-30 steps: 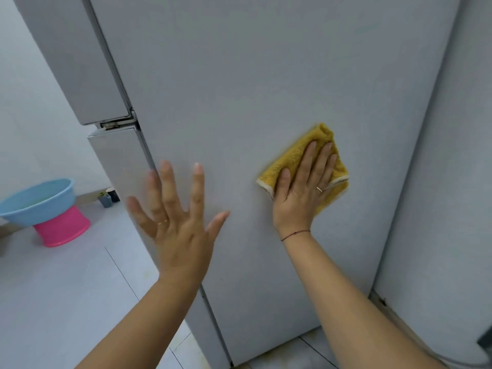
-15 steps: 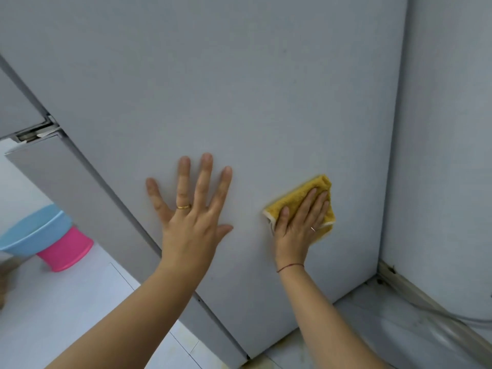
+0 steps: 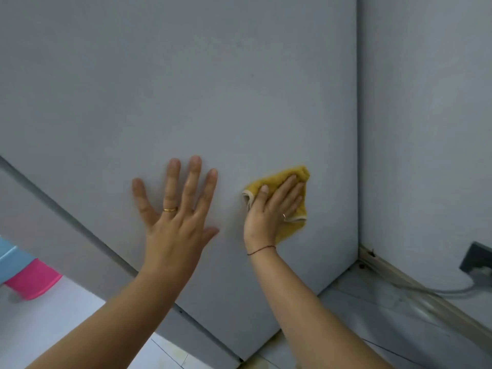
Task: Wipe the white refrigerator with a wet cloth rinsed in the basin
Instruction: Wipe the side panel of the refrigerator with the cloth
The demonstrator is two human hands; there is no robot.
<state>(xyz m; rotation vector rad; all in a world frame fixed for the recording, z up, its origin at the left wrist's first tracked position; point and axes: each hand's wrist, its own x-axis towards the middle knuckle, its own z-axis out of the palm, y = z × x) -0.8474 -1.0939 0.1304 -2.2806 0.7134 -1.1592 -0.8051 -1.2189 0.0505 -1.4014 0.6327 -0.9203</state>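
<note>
Right of centre in the frame, the right hand (image 3: 271,209) lies flat on the yellow cloth (image 3: 299,173), fingers straight and close together, pressing it against the side panel of the white refrigerator (image 3: 186,89). Nothing is curled round the fabric, so it is held only by pressure. The first risk follows from that: if the palm eases off during a stroke, the cloth could bunch or slide out and drop to the floor (image 3: 53,328), picking up grit that would then smear the panel. The left hand (image 3: 175,225) is spread wide at centre frame, holding nothing and apparently braced on the same panel, though contact cannot be confirmed. If it is touching, it may leave prints on an area that then needs another pass. A cloth that is too wet could send runs down the panel toward the lower right, where a dark socket (image 3: 476,258) and its cable (image 3: 447,291) sit low on the wall (image 3: 426,129) — water reaching them would be the most serious outcome. The strip of panel nearest that wall is tight to reach and could easily be missed. The blue basin (image 3: 10,257) shows only at the left edge, on a pink stand (image 3: 34,282), well apart from the hands — rinsing means a trip, which may tempt overlong wiping with a dirty cloth.
</note>
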